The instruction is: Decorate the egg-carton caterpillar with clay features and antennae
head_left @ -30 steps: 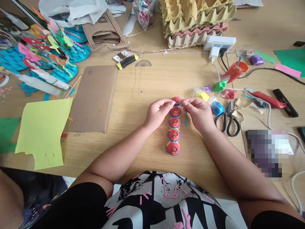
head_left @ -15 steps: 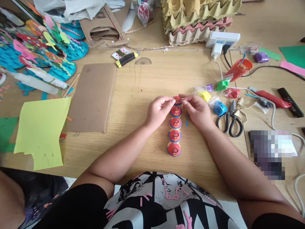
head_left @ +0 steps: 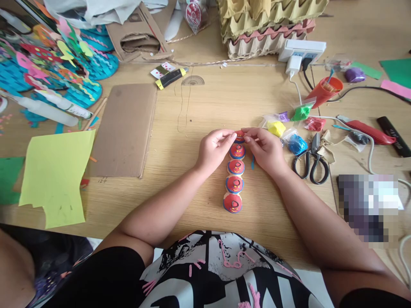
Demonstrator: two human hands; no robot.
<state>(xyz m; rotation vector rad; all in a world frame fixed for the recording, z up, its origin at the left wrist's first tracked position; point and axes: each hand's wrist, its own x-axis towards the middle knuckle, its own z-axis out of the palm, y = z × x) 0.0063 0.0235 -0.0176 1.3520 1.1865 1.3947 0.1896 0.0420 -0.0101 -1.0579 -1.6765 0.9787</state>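
Note:
A strip of several joined egg-carton cups [head_left: 234, 185] lies lengthwise in front of me. Each dome is coated red with a blue rim and has a small yellow and dark face-like decoration. At the strip's far end, my left hand [head_left: 215, 147] pinches the left edge of the last cup, thumb against forefinger. My right hand [head_left: 266, 149] is closed at that same cup's right side. Both sets of fingertips partly cover the cup, so any small piece between them is hidden. A thin blue stick [head_left: 252, 162] lies beside my right hand.
Right of the strip are black-handled scissors [head_left: 311, 164], bags of blue clay [head_left: 297, 144] and yellow clay [head_left: 276, 128], and an orange cup [head_left: 325, 92]. Cardboard [head_left: 123, 132] and yellow paper [head_left: 58, 175] lie left. Egg trays [head_left: 269, 30] and a power strip [head_left: 303, 50] stand behind.
The strip's near end has swung slightly left and towards me. Fingers of my right hand have closed in a little on the far cup; my left hand has hardly moved.

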